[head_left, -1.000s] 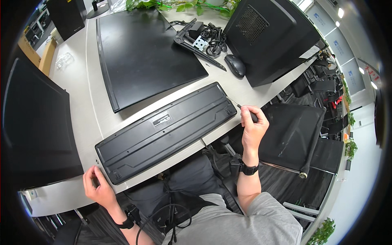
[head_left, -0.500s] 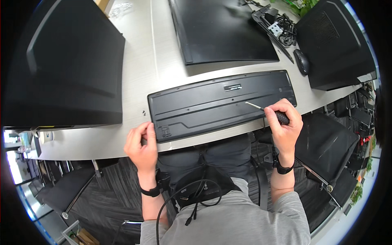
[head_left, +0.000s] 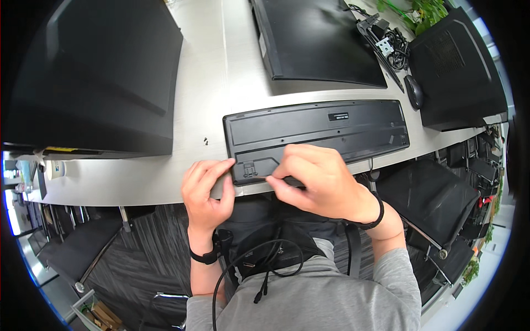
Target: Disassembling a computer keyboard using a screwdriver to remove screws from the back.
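Note:
A black keyboard (head_left: 309, 128) lies face down near the front edge of the table, its underside with ridges and screw holes facing up. My right hand (head_left: 317, 179) grips a screwdriver (head_left: 260, 177). Its thin shaft points left, with the tip at the keyboard's near left corner; the handle is mostly hidden by my fingers. At that same corner, my left hand (head_left: 207, 193) rests with thumb and forefinger apart, the forefinger touching the keyboard's left edge. A few tiny dark screws (head_left: 206, 141) sit on the table left of the keyboard.
Large black computer cases stand at the left (head_left: 110, 83) and right (head_left: 461, 71). Behind the keyboard lies a black monitor (head_left: 326, 41). A mouse (head_left: 413, 91), bundled cables (head_left: 398, 49) and a plant (head_left: 425, 14) are at the far right. Chairs (head_left: 430, 198) stand beside me.
My right hand has brought the screwdriver leftward from the keyboard's right part to its near left corner. My left thumb and forefinger have spread. The whole view has shifted slightly.

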The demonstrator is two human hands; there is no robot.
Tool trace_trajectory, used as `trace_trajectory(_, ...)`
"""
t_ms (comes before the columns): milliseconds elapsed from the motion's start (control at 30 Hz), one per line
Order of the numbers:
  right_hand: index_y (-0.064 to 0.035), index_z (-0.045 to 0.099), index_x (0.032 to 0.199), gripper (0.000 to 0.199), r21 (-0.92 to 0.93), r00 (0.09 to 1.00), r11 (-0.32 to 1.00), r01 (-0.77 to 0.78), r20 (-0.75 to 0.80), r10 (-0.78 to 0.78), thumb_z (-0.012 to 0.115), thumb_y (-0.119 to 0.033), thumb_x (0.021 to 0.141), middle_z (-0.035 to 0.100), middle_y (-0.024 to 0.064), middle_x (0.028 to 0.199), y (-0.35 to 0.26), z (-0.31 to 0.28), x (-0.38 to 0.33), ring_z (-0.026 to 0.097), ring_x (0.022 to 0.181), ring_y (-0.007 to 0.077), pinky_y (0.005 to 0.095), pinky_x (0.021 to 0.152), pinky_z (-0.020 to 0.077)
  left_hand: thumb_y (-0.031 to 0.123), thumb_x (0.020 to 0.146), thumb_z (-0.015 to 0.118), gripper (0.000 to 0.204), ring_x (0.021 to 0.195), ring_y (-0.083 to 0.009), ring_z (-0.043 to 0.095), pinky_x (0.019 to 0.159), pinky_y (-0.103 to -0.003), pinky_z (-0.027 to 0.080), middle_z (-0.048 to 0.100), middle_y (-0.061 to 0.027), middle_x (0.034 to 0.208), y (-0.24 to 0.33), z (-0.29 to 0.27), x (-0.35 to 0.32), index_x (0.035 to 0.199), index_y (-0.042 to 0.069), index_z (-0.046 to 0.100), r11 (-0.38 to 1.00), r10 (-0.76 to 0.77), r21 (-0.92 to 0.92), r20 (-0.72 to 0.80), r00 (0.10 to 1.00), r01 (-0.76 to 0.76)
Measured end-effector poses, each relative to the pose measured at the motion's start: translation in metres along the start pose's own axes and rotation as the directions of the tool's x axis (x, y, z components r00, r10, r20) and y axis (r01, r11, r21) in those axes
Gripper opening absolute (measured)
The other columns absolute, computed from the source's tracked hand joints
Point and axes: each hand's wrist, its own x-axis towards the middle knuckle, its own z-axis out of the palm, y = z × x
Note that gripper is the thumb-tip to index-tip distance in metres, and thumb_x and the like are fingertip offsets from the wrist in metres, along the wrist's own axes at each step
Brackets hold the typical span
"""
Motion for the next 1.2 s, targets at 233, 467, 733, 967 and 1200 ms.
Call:
trace_trajectory(233,-0.0041,0.06,0.084,0.023,-0.043,0.993,0.995,0.085,0.088,-0.081,0.084,-0.003,0.081,0.06,0.0077,0.077,-0.005,0.029,0.023,0.061,0.064,0.0289,0.0407,0.053,0.0473,0.001,0.065,0.08,0.052,0.095,-0.0298,0.067,0.086,-0.037,0.055,0.067,-0.0121,0.104,0.001,-0.011,0.003,0.117,0.004,0.077,0.998,0.017,-0.056,0.135,0.991,-0.01)
trace_trajectory(467,-0.0002,0.059,0.089,0.022,-0.123,0.963,0.987,0.105,0.261,-0.07,0.078,-0.006,0.079,0.062,0.0121,0.083,-0.016,0.027,0.038,0.067,0.074,0.0333,0.0448,0.059,0.0525,0.008,0.064,0.088,0.052,0.093,-0.0263,0.066,0.081,-0.039,0.052,0.068,-0.0042,0.101,-0.003,-0.009,0.001,0.115,0.012,0.079,0.999,0.014,-0.033,0.107,0.994,-0.011)
trace_trajectory(733,-0.0008,0.061,0.087,0.019,-0.338,0.84,0.922,0.189,0.542,0.027,0.077,-0.009,0.081,0.067,0.0132,0.076,-0.031,0.036,0.073,0.069,0.067,0.0335,0.0413,0.056,0.0527,0.011,0.067,0.086,0.038,0.092,-0.0262,0.065,0.079,-0.038,0.05,0.067,-0.0024,0.1,-0.008,-0.005,-0.001,0.103,0.008,0.075,1.0,0.013,-0.026,0.073,0.997,-0.011)
trace_trajectory(967,-0.0002,0.066,0.08,0.016,-0.543,0.743,0.785,0.298,0.648,0.166,0.078,-0.009,0.076,0.067,0.0106,0.066,-0.051,0.028,0.091,0.072,0.059,0.028,0.0359,0.051,0.053,0.007,0.068,0.084,0.031,0.091,-0.0263,0.065,0.079,-0.038,0.05,0.068,-0.0024,0.099,-0.008,-0.006,-0.001,0.097,0.007,0.073,1.0,-0.013,-0.006,0.087,0.996,0.014)
trace_trajectory(1200,-0.0045,0.065,0.076,0.015,-0.431,0.623,0.706,0.562,0.782,-0.018,0.077,-0.011,0.071,0.066,0.006,0.071,-0.056,0.035,0.083,0.069,0.069,0.0192,0.0319,0.057,0.0531,0.004,0.066,0.082,0.043,0.091,-0.0251,0.065,0.079,-0.037,0.05,0.069,-0.0015,0.098,-0.007,-0.009,0.001,0.109,0.01,0.079,0.999,-0.021,-0.047,0.09,0.996,0.026)
